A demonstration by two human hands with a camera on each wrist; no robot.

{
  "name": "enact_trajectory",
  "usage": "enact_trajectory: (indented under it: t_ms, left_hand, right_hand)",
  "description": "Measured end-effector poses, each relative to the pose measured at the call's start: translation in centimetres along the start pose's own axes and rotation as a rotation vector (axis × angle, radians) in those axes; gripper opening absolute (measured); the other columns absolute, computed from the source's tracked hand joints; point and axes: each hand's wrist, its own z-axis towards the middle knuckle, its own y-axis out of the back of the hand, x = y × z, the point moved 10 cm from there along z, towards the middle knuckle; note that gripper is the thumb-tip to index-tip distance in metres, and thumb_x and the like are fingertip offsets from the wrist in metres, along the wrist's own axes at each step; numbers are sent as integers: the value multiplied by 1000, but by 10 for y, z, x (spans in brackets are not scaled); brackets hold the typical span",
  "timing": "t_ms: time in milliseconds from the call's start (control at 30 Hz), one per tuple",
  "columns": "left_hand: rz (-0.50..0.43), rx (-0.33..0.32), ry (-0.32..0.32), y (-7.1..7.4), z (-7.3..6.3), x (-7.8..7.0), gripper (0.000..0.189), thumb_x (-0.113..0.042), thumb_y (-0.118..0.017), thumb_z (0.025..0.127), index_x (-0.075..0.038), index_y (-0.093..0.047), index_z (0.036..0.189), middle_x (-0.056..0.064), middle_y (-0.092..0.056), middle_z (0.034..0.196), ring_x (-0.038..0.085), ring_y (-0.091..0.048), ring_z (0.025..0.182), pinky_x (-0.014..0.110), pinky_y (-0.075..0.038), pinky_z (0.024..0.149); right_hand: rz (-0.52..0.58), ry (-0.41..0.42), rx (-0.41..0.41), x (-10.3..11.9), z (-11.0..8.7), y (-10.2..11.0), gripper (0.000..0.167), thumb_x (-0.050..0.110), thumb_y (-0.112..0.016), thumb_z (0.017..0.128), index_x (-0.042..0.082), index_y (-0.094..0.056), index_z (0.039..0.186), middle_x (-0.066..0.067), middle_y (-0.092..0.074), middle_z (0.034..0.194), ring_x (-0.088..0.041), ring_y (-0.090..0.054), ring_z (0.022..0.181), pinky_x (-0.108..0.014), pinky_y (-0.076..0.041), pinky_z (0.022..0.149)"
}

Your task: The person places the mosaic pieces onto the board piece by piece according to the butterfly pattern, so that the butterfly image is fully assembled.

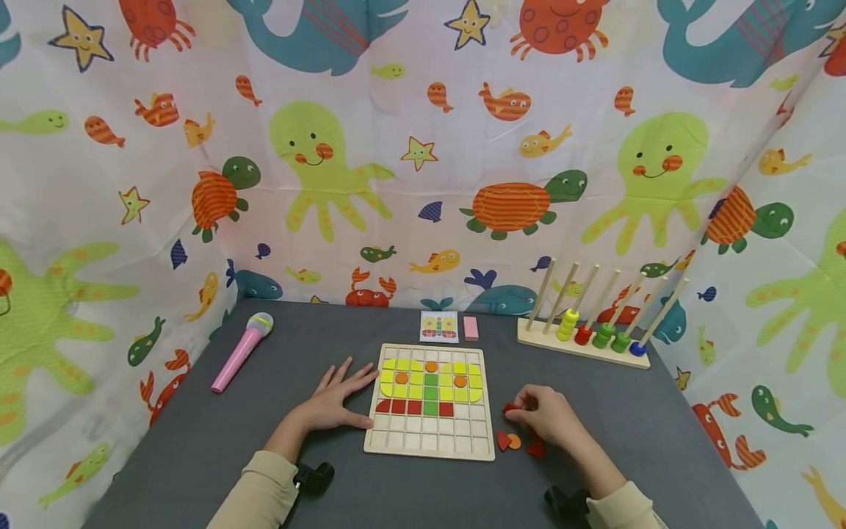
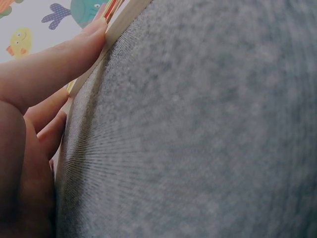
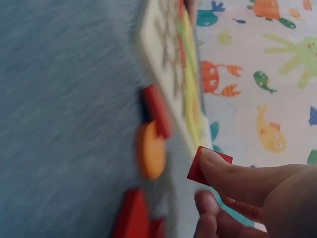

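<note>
A wooden grid board [image 1: 410, 442] lies on the dark grey table, with yellow, orange, green and red pieces in its upper rows. In its lowest filled row, red pieces stand on both sides of a green one. My left hand [image 1: 330, 400] has its fingers spread, with fingertips and thumb touching the board's left edge. Right of the board, my right hand [image 1: 548, 417] pinches a small red square tile [image 3: 196, 171] between thumb and finger. Below that hand lie an orange disc [image 1: 514, 441], a red piece [image 1: 503, 441] and more red pieces [image 1: 536, 449], partly hidden by the hand.
Behind the board are a picture card [image 1: 439, 336] and a pink block [image 1: 470, 328]. A wooden peg rack [image 1: 529, 335] with coloured rings stands at the back right. A pink toy microphone [image 1: 239, 358] lies at the left. A sea-animal curtain [image 1: 410, 213] surrounds the table.
</note>
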Motion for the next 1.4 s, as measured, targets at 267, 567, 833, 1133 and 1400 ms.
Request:
enact_trajectory:
  t_ms: [267, 567, 833, 1133, 1400]
  left_hand:
    - [13, 2, -3, 2, -2, -2, 103, -64, -78, 75, -33, -29, 160, -5, -17, 170, 35, 12, 157, 66, 9, 119]
    - [0, 13, 6, 0, 0, -2, 102, -64, -78, 75, -33, -30, 160, -4, -16, 170, 36, 13, 156, 67, 10, 119]
    - [3, 13, 2, 0, 0, -2, 102, -64, -78, 75, -33, -30, 160, -5, -16, 170, 36, 13, 156, 67, 10, 119]
    - [1, 11, 5, 1, 0, -3, 102, -63, -78, 75, -32, -31, 160, -3, -16, 170, 36, 13, 156, 68, 10, 119]
    - [-2, 14, 9, 0, -1, -2, 101, -64, -78, 75, -35, -30, 159, -6, -16, 170, 35, 13, 156, 68, 10, 119]
  right_hand:
    - [99, 96, -18, 42, 11, -15, 17, 21, -86, 81, 14, -73, 90, 2, -64, 75, -17, -54, 70, -29, -45, 59]
    - [79, 163, 17, 65, 17, -45, 6, 23, -80, 88, 18, -80, 89, 6, -71, 84, -16, -56, 77, -30, -49, 67]
    - [75, 178, 1, 69, 19, -51, 6, 22, -82, 86, 20, -77, 85, 7, -67, 76, -16, -54, 74, -30, -47, 64]
    - [58, 200, 28, 71, 16, -54, 7, 23, -82, 85, 18, -77, 84, 6, -64, 73, -16, -54, 72, -29, -46, 61]
    - [72, 145, -86, 52, 16, -26, 7, 19, -82, 85, 17, -75, 87, 5, -66, 76, -15, -56, 70, -29, -48, 60]
